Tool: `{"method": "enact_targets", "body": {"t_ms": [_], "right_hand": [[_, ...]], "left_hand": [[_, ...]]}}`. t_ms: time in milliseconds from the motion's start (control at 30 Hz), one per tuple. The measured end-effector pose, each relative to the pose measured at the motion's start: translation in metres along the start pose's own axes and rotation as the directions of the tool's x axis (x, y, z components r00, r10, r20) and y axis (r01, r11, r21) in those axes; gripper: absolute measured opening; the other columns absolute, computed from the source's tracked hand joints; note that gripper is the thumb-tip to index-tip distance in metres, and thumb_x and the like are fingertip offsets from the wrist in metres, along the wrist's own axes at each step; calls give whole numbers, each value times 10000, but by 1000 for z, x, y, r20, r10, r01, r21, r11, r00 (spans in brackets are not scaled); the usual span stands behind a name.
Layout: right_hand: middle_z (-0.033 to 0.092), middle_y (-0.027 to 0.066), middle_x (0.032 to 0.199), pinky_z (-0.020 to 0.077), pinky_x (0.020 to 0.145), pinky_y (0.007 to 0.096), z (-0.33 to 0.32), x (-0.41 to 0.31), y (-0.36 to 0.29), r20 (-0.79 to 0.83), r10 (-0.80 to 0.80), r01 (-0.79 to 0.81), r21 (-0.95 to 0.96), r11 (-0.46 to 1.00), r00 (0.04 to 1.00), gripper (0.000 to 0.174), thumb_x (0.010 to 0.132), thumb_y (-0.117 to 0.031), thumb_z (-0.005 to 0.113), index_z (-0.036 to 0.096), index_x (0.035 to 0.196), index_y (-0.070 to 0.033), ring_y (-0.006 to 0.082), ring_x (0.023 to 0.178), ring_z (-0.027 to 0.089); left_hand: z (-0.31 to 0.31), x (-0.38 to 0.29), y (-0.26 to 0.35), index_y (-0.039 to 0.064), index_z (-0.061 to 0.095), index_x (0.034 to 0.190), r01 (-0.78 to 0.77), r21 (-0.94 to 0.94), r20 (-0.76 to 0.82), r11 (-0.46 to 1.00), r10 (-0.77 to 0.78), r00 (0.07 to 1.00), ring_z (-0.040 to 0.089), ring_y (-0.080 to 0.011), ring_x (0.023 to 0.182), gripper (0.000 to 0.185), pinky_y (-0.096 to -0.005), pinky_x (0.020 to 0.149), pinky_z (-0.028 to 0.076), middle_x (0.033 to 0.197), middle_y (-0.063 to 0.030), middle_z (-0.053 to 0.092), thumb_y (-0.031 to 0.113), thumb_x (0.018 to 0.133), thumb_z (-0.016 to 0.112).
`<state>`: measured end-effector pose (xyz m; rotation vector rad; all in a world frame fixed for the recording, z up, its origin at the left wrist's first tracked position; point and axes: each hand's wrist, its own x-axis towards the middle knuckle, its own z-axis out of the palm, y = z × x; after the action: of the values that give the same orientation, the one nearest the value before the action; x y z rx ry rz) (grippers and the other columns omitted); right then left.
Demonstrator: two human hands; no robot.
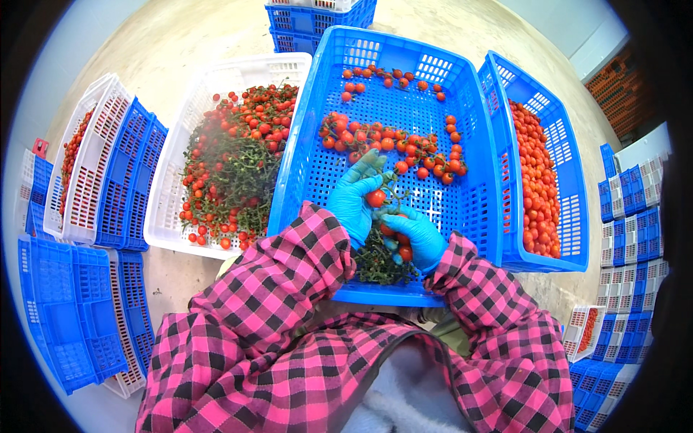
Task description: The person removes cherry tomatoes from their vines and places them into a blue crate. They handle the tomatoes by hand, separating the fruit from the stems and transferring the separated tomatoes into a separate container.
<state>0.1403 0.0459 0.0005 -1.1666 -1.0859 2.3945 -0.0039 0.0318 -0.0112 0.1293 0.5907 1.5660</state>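
Note:
My left hand (352,197), in a blue glove, holds a green tomato stem (392,190) with a red cherry tomato (376,198) on it. Lower and to the right, my gloved right hand (419,235) is closed around several loose cherry tomatoes (405,253). Both hands are over the near half of a blue plastic crate (319,189) with a perforated floor. Beneath them lies a heap of bare green stems (381,262). Farther up in the crate, cherry tomatoes on the vine (387,144) spread across the floor, and a sparser row (403,82) lies along the far end.
At the left stands a white crate (168,178) of tomatoes and green stems (238,162). A blue crate (574,216) at the right holds loose tomatoes (536,184). Stacked crates stand at far left (70,308), far right (631,233) and beyond the middle crate (319,21).

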Motion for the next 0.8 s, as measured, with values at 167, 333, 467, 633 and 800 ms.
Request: {"method": "enact_targets", "body": {"t_ms": [167,333,467,633,800], "right_hand": [[523,-22,736,378,482,184,9,2,1,-232,-295,295,-35,955,927,332,754,-165,630,524,1055,-76,59,571,478],[513,-17,711,399,515,194,10,-1,-3,-283,-308,282,-130,951,908,311,762,-189,619,510,1031,-79,53,590,483],[556,26,767,438,580,249,3,-2,-12,-281,-468,248,-568,785,838,307,711,-238,669,560,936,-59,117,657,537],[583,115,802,450,646,324,-8,-6,-20,-207,-650,161,-874,459,731,401,642,-357,701,591,885,-57,225,728,582],[582,101,822,455,652,323,-18,-12,-23,-233,-615,59,-907,417,753,366,658,-357,689,601,858,-63,221,747,582]], "left_hand": [[11,-3,-6,24,392,1212,-70,53,44,996,68,997,497,-242,1028,504,-328,853,440,1131,-148,487,-109,730,460],[14,-7,0,17,414,1196,-82,97,161,992,66,985,529,-231,974,491,-317,833,451,1068,-142,531,-112,725,468],[18,-12,8,18,423,1192,-110,98,270,989,80,959,547,-204,936,494,-293,813,454,1050,-131,543,-111,719,479],[22,-17,10,8,423,1191,-110,263,308,959,24,951,572,-203,890,520,-248,730,473,981,-122,576,-118,693,504],[23,-19,7,8,431,1182,-93,186,356,978,21,934,579,-203,869,517,-264,745,471,962,-123,583,-121,688,509]]}}
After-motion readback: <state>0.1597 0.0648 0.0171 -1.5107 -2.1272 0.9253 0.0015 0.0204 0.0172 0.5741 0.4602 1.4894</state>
